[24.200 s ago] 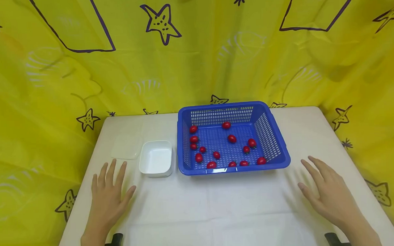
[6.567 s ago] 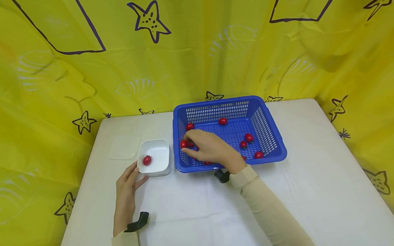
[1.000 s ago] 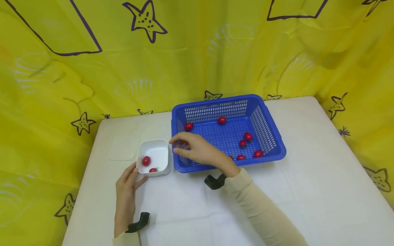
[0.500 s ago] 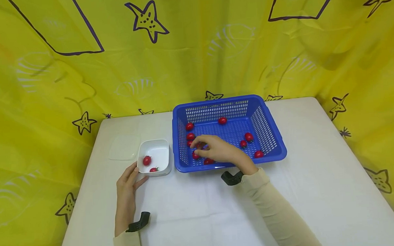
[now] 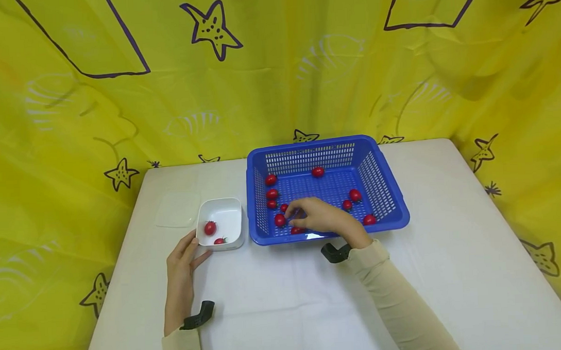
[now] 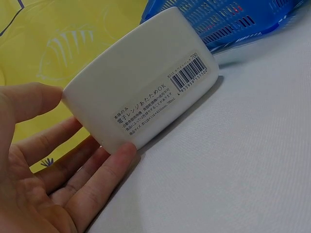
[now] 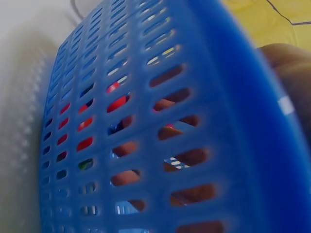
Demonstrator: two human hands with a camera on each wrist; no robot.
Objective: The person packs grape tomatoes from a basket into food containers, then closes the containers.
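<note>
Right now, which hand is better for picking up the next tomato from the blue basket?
Probably the right hand: it is in the blue basket, close to red tomatoes. The left hand grips the white container outside the basket, so it would have to let go first.

Twelve tomatoes (image 5: 317, 172) can be counted: two in the one box (image 5: 228, 220) and ten in the one basket (image 5: 258, 186). Part of the basket is hidden, so its full number cannot be told. There are two grips, the left grip (image 5: 181, 261) and the right grip (image 5: 318, 215), with two sleeves (image 5: 402, 294) and two wrist mounts (image 5: 199, 316). One lid (image 5: 175, 210), one worktop (image 5: 266, 299) and one curtain (image 5: 277, 92) show; the box bears one label (image 6: 163, 97) with one barcode (image 6: 190, 75).
</note>
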